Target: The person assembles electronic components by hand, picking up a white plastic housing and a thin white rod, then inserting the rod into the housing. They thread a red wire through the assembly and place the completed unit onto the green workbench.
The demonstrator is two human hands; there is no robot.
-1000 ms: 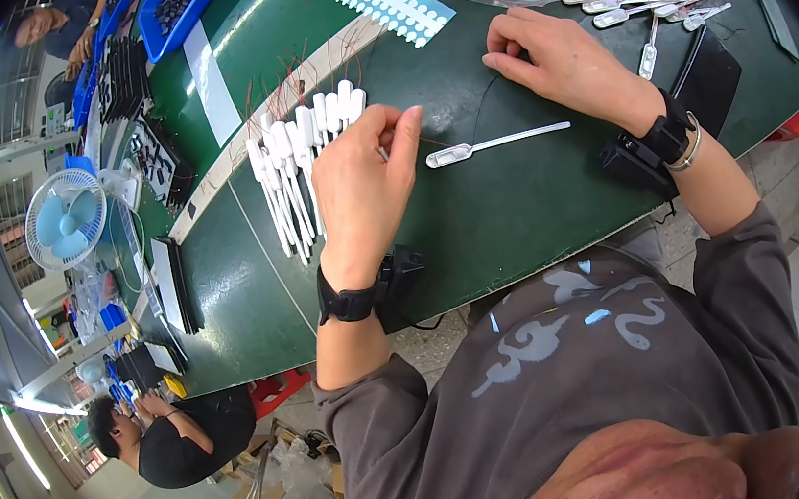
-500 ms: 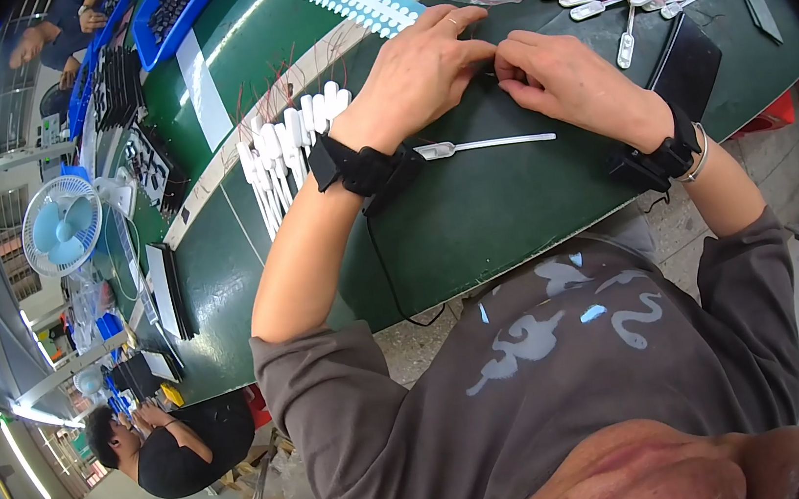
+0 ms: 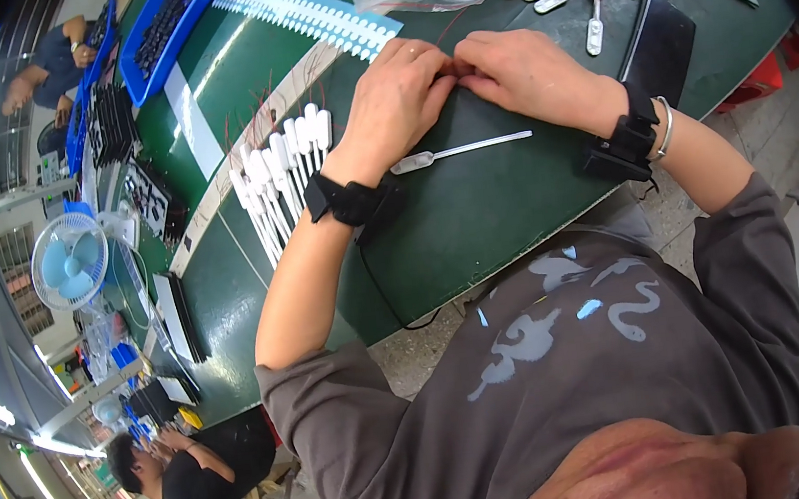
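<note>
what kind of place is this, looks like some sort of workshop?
Probably a small-parts assembly line in a factory: a long green bench with rows of identical white plastic pieces, blue parts trays, and another worker seated further along.

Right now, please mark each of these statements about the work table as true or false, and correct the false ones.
1. The left hand and right hand meet fingertip to fingertip on the green table. True.
2. A single white spoon-shaped part lies just below the hands. True.
3. That part is held in the left hand. False: it lies free on the table.
4. A row of white parts lies to the person's left. True.
5. The small fan stands to the person's right. False: it is at the far left.
</note>
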